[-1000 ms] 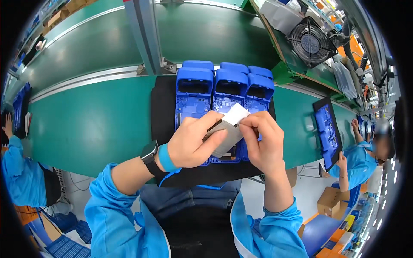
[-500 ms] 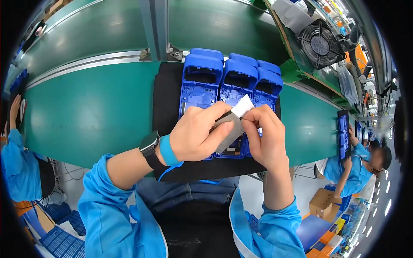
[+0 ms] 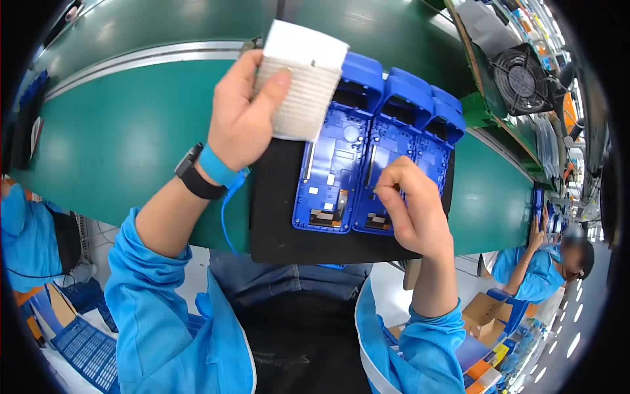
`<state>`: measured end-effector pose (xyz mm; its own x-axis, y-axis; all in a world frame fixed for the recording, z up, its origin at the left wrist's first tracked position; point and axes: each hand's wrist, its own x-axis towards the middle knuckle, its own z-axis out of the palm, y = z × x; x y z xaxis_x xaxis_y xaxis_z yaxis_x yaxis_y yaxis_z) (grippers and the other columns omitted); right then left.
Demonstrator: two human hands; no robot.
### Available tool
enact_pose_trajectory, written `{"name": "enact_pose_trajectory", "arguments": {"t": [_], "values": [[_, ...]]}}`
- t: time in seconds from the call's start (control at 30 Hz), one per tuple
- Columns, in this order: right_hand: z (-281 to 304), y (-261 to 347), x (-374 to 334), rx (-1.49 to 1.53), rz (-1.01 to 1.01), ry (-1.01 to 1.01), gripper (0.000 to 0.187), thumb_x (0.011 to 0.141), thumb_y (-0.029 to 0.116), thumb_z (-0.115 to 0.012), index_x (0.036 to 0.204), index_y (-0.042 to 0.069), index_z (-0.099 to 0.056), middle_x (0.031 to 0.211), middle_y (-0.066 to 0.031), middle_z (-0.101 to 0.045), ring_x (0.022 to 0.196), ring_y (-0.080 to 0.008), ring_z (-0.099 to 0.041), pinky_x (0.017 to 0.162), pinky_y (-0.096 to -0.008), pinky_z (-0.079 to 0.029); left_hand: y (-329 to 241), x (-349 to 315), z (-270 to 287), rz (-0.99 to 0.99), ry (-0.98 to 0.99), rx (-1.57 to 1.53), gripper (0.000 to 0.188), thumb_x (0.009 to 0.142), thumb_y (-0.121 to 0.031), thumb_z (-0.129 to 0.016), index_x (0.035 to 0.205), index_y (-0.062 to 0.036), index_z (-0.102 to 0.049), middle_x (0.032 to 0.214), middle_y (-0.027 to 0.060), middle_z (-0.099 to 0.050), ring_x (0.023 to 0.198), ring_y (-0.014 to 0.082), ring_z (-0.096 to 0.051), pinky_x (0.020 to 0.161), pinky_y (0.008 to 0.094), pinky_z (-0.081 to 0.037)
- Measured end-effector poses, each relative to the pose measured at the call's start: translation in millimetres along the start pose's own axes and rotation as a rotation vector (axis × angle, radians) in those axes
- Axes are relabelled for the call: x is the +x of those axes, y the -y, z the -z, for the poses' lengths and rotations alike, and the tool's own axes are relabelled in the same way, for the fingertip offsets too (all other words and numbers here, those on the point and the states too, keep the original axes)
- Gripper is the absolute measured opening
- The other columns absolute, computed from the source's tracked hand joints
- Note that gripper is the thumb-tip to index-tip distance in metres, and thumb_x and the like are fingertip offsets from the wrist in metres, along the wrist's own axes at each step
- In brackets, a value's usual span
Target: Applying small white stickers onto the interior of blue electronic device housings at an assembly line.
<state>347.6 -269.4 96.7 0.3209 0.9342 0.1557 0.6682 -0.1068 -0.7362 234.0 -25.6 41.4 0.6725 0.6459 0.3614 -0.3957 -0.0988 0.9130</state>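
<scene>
Clutching a pale sheet (image 3: 302, 102) in the left hand (image 3: 237, 125), raised near the blue casings (image 3: 328, 164). Pinching tight with the right hand (image 3: 417, 210) over the middle casing (image 3: 392, 134), can't tell on what. Probably mid pick-and-place, tbh; calling next for careful aim, light touch.

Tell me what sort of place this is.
Probably an electronics assembly line: matching blue housings sit on a black mat on a long green bench, with a co-worker in blue further along.
</scene>
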Motion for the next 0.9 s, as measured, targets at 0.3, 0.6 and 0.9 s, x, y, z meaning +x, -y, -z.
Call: {"name": "enact_pose_trajectory", "arguments": {"t": [0.3,0.6,0.9], "values": [[-28.4,14.2,40.9,-0.227,0.046,0.252,0.006,0.087,-0.003,-0.063,0.089,0.001,-0.059,0.088,-0.0124,-0.057,0.079,-0.0305,-0.058,0.071,-0.0368,-0.048,32.1,2.2,18.0,-0.216,-0.134,0.183,0.027,0.099,-0.016,-0.062,0.118,0.0033,-0.06,0.094,0.0157,-0.073,0.085,0.0193,-0.071,0.075,0.031,-0.055],[-41.2,21.3,42.1,-0.245,-0.012,0.279,0.007,0.086,-0.006,-0.063,0.088,0.0,-0.06,0.084,-0.0129,-0.057,0.078,-0.0305,-0.057,0.07,-0.0361,-0.048,-12.7,-4.4,9.7,-0.169,-0.059,0.22,0.023,0.101,-0.014,-0.059,0.115,0.0037,-0.057,0.085,0.015,-0.067,0.073,0.0153,-0.064,0.069,0.0293,-0.051],[-46.3,19.8,42.7,-0.321,0.006,0.296,0.005,0.087,-0.005,-0.063,0.087,-0.001,-0.059,0.084,-0.0127,-0.057,0.079,-0.03,-0.057,0.071,-0.0356,-0.047,-6.5,-7.6,10.4,-0.248,-0.031,0.186,0.021,0.1,-0.013,-0.058,0.115,0.0019,-0.056,0.078,0.0151,-0.064,0.066,0.0229,-0.065,0.063,0.0306,-0.049]]}}
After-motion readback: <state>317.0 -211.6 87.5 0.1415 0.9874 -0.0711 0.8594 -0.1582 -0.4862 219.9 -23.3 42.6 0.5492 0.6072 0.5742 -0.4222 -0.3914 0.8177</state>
